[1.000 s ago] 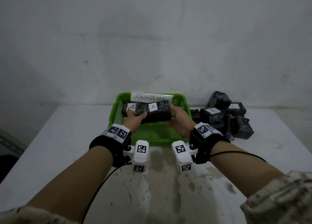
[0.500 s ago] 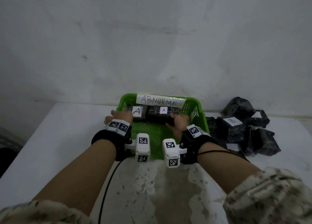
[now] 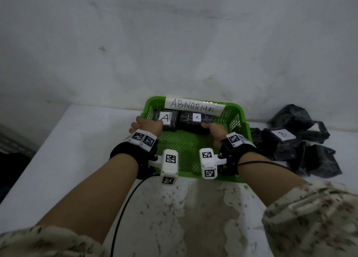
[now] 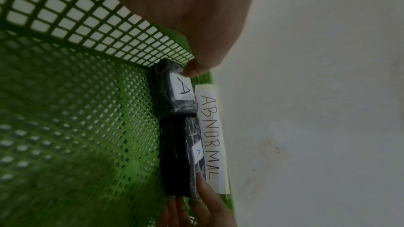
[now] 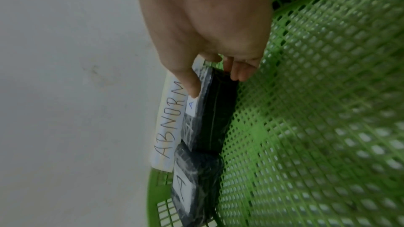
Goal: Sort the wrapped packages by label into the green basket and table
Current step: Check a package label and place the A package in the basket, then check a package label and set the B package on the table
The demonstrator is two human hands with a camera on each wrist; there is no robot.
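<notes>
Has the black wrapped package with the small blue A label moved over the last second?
Yes. The black wrapped package with the small blue A label went down from above the green plastic basket to its floor by the far wall, below the ABNORMAL sign.

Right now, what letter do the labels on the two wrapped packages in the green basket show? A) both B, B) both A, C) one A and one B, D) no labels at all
B: in the green basket, the left package and the right package each carry a white label reading A.
</notes>
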